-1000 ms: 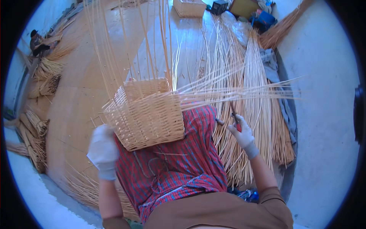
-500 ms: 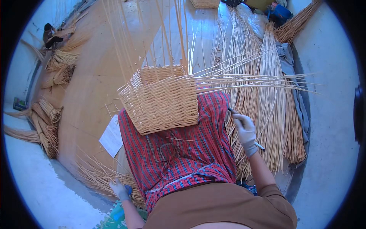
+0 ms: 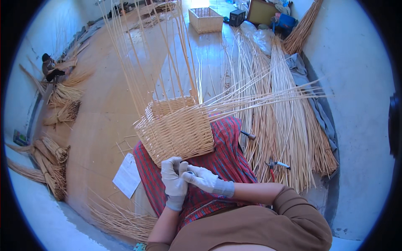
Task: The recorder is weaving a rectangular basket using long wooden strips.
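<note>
Two gloved hands, left hand (image 3: 173,180) and right hand (image 3: 203,180), meet with fingers bent; how tightly they close, and on what, cannot be told; just beyond, the woven basket (image 3: 178,136) sits tilted on the checked cloth (image 3: 228,136) and could slide if the cloth shifts or its long strands (image 3: 268,99) snag

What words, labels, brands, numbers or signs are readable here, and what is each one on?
None can be read.
White sheet of paper on the floor: faint marks, too small and blurred to read.
Black box at the back: too small to tell whether it bears writing.
Woven basket by the hands: no writing shows.
</note>
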Tool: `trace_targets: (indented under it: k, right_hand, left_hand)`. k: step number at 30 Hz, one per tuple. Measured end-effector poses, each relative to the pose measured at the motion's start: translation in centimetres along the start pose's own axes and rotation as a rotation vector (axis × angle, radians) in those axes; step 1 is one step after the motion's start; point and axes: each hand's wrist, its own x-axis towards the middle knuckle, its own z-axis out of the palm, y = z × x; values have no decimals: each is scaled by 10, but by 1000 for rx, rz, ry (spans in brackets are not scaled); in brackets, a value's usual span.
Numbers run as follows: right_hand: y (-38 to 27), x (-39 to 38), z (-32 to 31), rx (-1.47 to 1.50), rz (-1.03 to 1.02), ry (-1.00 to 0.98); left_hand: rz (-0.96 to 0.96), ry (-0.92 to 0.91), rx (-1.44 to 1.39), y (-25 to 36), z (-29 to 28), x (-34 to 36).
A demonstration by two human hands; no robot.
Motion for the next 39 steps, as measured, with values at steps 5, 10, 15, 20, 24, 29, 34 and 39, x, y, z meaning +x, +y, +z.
trace_targets:
  k: [5, 10, 15, 20, 24, 29, 34, 39]
  right_hand:
    - [-18, 6, -23, -598, -129, 163]
    - [-49, 28, -44, -876, -223, -145]
    - [-110, 65, -153, -1512, -437, 350]
    - [-103, 86, -236, -1389, -300, 349]
    - [-77, 93, -243, -1404, -260, 409]
    - [-70, 94, -246, -1357, -150, 378]
    - [-69, 98, -248, -1333, -104, 337]
    - [-84, 85, -235, -1284, -262, 433]
  left_hand:
    - [-639, -291, -298, -29, -11, -7]
    - [-618, -438, -412, -21, -33, 15]
    - [-366, 109, -517, -24, -99, 90]
    - [-367, 209, -94, -73, -119, 152]
    - [-294, 274, 62, -87, -110, 161]
    - [-342, 304, -29, -78, -111, 157]
    - [-351, 308, -42, -72, -111, 158]
    - [-272, 392, -88, -62, -97, 150]
